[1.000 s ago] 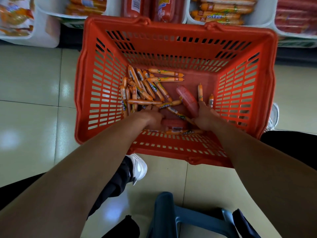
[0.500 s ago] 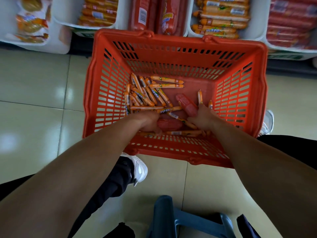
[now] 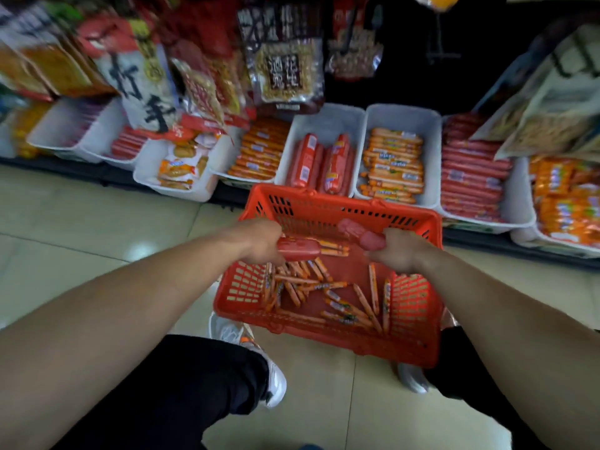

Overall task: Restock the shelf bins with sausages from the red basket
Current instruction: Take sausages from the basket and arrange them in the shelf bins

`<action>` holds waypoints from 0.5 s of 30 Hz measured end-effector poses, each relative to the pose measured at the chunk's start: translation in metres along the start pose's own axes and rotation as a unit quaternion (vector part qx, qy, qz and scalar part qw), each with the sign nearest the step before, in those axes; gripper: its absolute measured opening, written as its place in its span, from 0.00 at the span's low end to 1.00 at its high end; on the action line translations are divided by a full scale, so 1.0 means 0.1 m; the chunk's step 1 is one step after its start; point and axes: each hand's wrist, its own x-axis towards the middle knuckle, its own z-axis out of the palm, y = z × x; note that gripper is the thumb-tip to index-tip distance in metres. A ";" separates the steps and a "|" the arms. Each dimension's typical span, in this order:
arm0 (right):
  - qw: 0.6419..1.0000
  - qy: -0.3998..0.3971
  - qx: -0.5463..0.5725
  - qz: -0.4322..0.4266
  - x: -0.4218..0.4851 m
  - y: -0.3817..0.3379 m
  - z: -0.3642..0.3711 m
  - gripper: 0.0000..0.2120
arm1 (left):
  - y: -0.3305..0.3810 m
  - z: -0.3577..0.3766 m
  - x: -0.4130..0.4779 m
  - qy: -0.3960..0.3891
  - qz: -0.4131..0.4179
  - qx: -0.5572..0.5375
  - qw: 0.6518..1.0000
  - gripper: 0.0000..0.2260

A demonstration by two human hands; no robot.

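Head: left hand [image 3: 261, 241], right hand [image 3: 401, 253]: two red sausages [image 3: 298, 249].

Red slotted plastic basket [image 3: 412, 306] holds scattered thin orange-wrapped sausages [image 3: 344, 306]; two thick red plastic-wrapped sausages [image 3: 298, 249] are held just above it, near white plastic shelf bins [image 3: 328, 125] of stacked sausages

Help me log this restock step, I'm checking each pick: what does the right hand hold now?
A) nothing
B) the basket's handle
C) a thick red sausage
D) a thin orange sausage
C: the right hand grips a thick red sausage above the red basket, where the thin orange sausages lie loose.
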 end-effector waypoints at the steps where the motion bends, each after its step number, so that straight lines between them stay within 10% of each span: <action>1: 1.000 0.014 -0.006 -0.009 -0.04 -0.03 -0.12 0.27 | -0.02 -0.10 -0.09 0.012 -0.007 0.001 1.000 0.22; 15: 0.974 0.116 0.191 0.047 0.33 -0.66 -0.09 0.25 | -0.33 -0.63 -0.04 0.181 -0.092 -0.227 0.952 0.11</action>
